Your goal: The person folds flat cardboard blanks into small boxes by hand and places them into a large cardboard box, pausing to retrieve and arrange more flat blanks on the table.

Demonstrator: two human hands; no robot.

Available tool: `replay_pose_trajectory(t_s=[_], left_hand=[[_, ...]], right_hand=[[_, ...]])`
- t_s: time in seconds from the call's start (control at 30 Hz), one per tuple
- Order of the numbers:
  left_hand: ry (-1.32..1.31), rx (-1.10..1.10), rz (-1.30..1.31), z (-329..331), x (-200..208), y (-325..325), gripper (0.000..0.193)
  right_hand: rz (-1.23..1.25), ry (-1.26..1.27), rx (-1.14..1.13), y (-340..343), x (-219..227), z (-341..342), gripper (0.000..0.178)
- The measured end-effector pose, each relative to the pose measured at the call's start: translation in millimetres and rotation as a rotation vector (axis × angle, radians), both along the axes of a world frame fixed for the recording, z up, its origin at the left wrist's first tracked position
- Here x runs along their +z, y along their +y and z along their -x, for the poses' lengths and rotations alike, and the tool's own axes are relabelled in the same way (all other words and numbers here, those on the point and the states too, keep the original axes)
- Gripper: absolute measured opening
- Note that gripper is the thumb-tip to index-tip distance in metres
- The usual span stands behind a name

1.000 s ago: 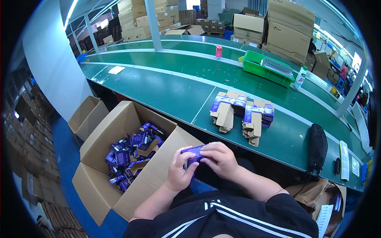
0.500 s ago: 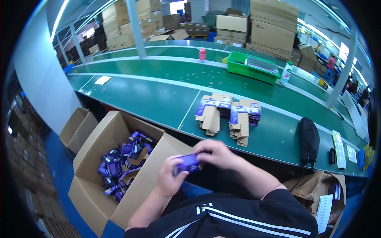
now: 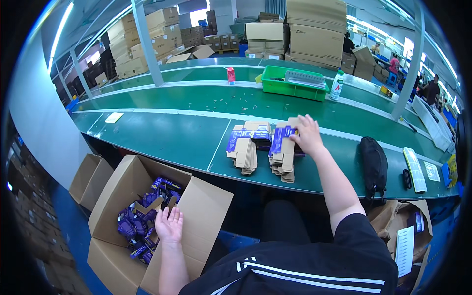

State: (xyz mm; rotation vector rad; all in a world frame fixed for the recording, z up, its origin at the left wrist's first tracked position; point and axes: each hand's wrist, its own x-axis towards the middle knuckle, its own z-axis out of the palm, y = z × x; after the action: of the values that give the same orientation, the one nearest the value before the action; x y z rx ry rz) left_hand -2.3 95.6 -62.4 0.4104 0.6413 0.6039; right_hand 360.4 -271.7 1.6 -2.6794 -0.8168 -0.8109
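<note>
My left hand [image 3: 169, 224] is palm up with its fingers spread, holding nothing, over the near flap side of a large open cardboard box [image 3: 112, 201]. Inside that box lies a heap of small purple cartons [image 3: 138, 221]. On the green bench, my right hand [image 3: 308, 136] reaches to the right-hand stack of flattened cartons and grips the topmost flat purple carton [image 3: 282, 139] by its far right part. Its fingertips are partly hidden behind the cardboard. Beside it to the left is another stack of flattened purple cartons [image 3: 244, 147].
A black pouch [image 3: 373, 167] lies on the bench to the right. Farther back are a green bin [image 3: 295, 89], a white bottle [image 3: 337, 85] and a small red-pink carton [image 3: 230, 75]. An open brown box [image 3: 388, 216] stands at lower right, and a smaller box [image 3: 91, 181] at left.
The small purple carton has left both hands. My left hand has moved left over the large box and opened; my right hand has reached forward to the right stack. The view has shifted slightly.
</note>
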Motion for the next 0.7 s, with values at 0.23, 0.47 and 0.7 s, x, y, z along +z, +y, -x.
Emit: replay_pose_trajectory(t_s=[0.23, 0.47, 0.7], left_hand=[[-0.432, -0.627, -0.473, -34.8, 69.2, -99.3, 0.066], [-0.498, -0.819, -0.449, -33.1, 52.2, -87.9, 0.067], [-0.204, -0.435, -0.858, -14.8, 49.3, -96.9, 0.069]], right_hand=[[-0.317, 0.128, 0.764, 86.8, 54.8, 140.4, 0.037], [-0.445, 0.423, 0.985, 108.5, 28.5, 207.1, 0.034], [-0.975, 0.886, 1.002, 113.3, 7.1, 218.2, 0.030]])
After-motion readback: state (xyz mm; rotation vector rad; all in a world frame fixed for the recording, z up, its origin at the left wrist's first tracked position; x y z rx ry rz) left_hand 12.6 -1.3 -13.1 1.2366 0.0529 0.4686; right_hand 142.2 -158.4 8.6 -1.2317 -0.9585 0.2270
